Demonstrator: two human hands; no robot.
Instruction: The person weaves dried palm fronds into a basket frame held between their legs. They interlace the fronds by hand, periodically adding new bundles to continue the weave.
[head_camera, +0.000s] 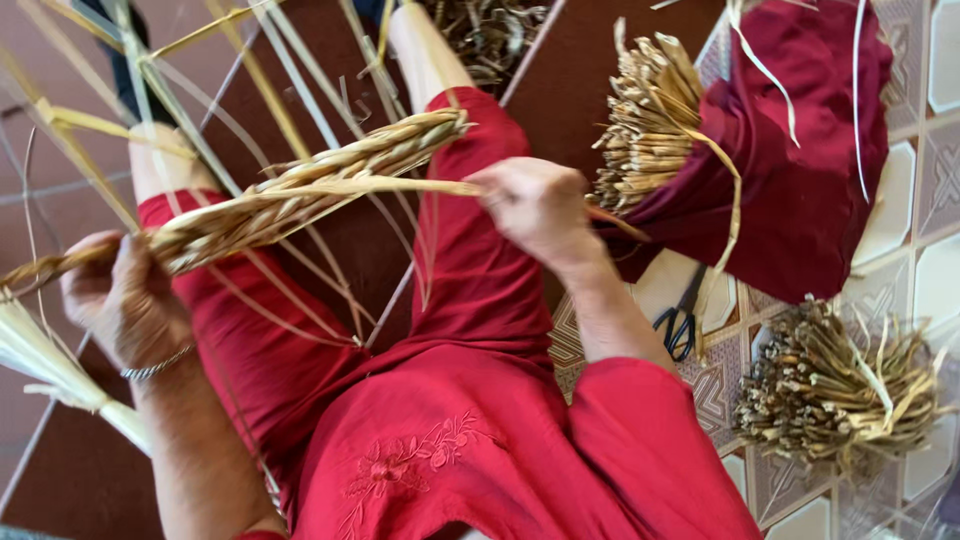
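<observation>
Right now the person is plaiting a flat braided band of pale golden straw (290, 195), lying slantwise over the lap of the red embroidered garment (470, 430). Left hand (125, 300), with a thin silver bracelet (155, 365) at the wrist, is gripping the finished lower end of the braid, fingers closed round it. Right hand (535, 205) is pinching a single loose straw strand (400, 185) close by the working tip, fingers clenched on it. Many unwoven long yellow straw stalks (200, 120) are fanning out from the braid across the knees and the brown tiled floor (60, 480).

Judging by this, the step in hand is folding one strand across the plait; the next move seems to call for keeping tension with the left grip while the right lays the strand flat and picks the next.

Off to the side, a bundle of cut straw ends wrapped in dark red cloth (800, 170) is lying on the patterned pale floor tiles (900, 210). A second, unwrapped tied bundle of straw (840, 395) is lying near it, and black-handled scissors (682, 325) are between the person's right forearm and the bundles.
</observation>
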